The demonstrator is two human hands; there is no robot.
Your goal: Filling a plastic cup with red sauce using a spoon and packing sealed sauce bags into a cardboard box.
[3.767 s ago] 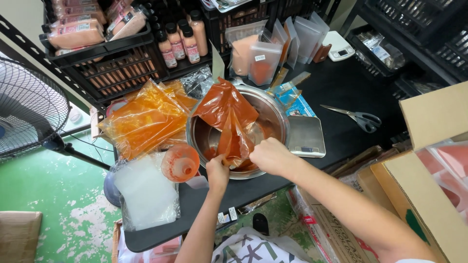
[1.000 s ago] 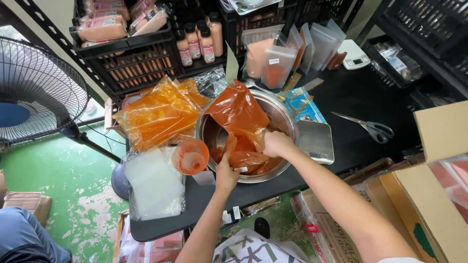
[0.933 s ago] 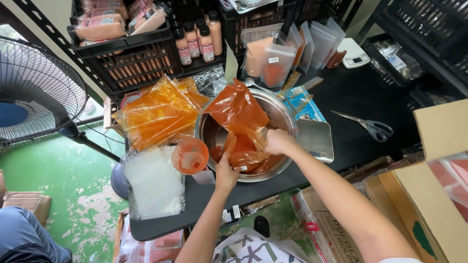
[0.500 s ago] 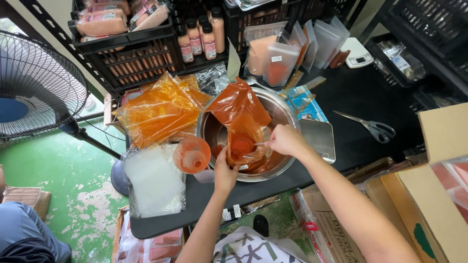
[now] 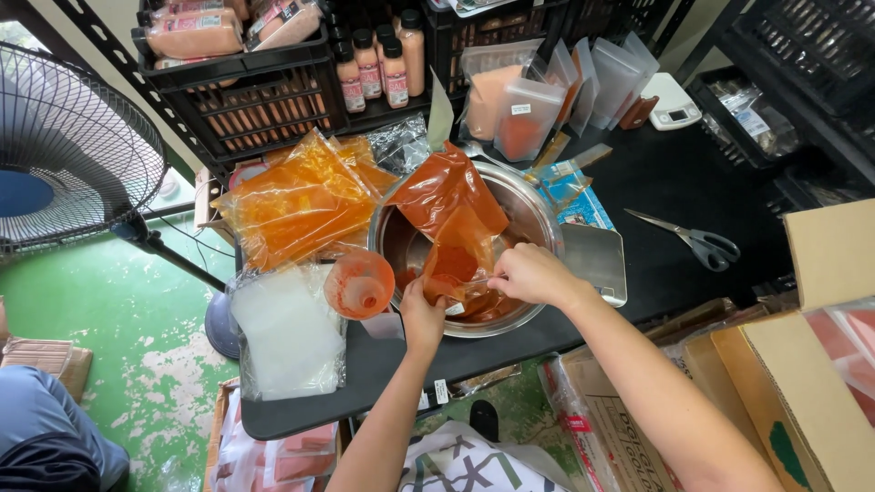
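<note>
Head view: both hands work inside a steel bowl (image 5: 538,214) at the front edge of a black table (image 5: 665,182). Left hand (image 5: 422,314) pinches the lower edge of an orange-red bag (image 5: 451,205), fingers closed on the plastic. Right hand (image 5: 533,273) is curled tight around a thin utensil whose tip goes into the bag; the utensil itself is too hidden to identify.

Surroundings: an orange funnel (image 5: 358,284) sits just beside the left hand, touching the bowl's left rim. A stack of filled orange pouches (image 5: 292,205) lies left of the bowl, and a pile of clear empty bags (image 5: 287,333) sits in front of that, near the table edge. A steel scale platform (image 5: 597,260) is tucked under the bowl's right side. Scissors (image 5: 697,241) lie well apart to the right. Standing pouches (image 5: 529,109) and sauce bottles (image 5: 378,64) in black crates (image 5: 246,100) line the back. Cardboard boxes (image 5: 811,364) crowd the right front corner.

Room: green painted floor (image 5: 118,346), worn in patches, with a standing fan (image 5: 68,155) on the left.

Bag orientation: long axis runs roughly from the back-left rim down toward the person. The upper end leans on the bowl's rim, the lower end sits in the bowl between both hands, and the bag is tilted, not flat.
</note>
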